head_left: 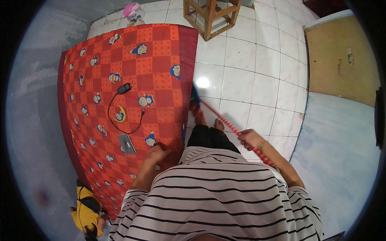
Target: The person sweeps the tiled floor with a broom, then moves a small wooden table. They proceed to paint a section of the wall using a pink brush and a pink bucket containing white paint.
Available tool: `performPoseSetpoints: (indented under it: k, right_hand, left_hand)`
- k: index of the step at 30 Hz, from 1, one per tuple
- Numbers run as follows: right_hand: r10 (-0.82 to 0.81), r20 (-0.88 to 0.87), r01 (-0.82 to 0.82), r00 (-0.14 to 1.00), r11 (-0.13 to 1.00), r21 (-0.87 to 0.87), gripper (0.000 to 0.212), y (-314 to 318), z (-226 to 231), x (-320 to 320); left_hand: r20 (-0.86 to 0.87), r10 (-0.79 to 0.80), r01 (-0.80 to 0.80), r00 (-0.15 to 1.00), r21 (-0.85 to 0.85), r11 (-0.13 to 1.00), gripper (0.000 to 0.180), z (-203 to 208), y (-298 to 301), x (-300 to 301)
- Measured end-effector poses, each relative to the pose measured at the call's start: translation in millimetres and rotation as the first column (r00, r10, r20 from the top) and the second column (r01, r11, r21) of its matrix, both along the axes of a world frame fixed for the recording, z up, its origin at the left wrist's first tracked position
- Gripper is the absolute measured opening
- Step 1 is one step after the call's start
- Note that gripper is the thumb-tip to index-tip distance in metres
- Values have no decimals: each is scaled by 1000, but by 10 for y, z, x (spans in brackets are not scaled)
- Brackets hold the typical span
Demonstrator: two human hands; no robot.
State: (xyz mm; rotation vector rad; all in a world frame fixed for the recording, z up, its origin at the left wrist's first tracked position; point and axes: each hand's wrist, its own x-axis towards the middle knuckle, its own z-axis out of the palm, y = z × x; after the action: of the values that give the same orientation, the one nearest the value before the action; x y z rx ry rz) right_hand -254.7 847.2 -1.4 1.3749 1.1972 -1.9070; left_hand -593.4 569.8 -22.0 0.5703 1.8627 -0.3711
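Note:
My right hand is closed around a red-and-white patterned broom handle, which slants from beside my right forearm down toward the floor. At its far end, the blue and dark green broom head is blurred and sits against the mattress edge, partly hidden by it. My left hand hovers over or rests on the near right part of the red checked mattress; which of these I cannot tell. Its fingers are loosely bent and apart, with nothing visible in them. My bare feet stand on the tiles near the broom head.
On the mattress lie a black charger with its cable and a grey flat device. A wooden stool and a pink-and-white container stand at the far side. A person in yellow is at the lower left. Walls flank both sides.

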Motion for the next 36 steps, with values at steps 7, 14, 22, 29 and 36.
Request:
performPoseSetpoints:
  k: [7,14,22,29,36]
  right_hand:
    - [-258,241,196,936,947,253,23,614,758,529]
    - [-171,118,178,978,983,-48,24,553,1216,8]
    - [-97,34,102,995,982,-157,8,1166,-168,-386]
    - [-291,114,290,950,957,19,6,2344,302,1058]
    - [-414,145,410,899,910,53,16,2682,1310,1238]
  left_hand:
    - [30,24,-25,999,22,999,63,-102,-46,-48]
    - [17,-13,13,1000,12,1000,56,-80,81,-31]
    - [-109,247,-230,963,147,962,46,481,664,119]
    - [-41,288,-278,957,168,946,46,339,1073,447]
    - [9,356,-329,934,406,852,43,109,1871,499]
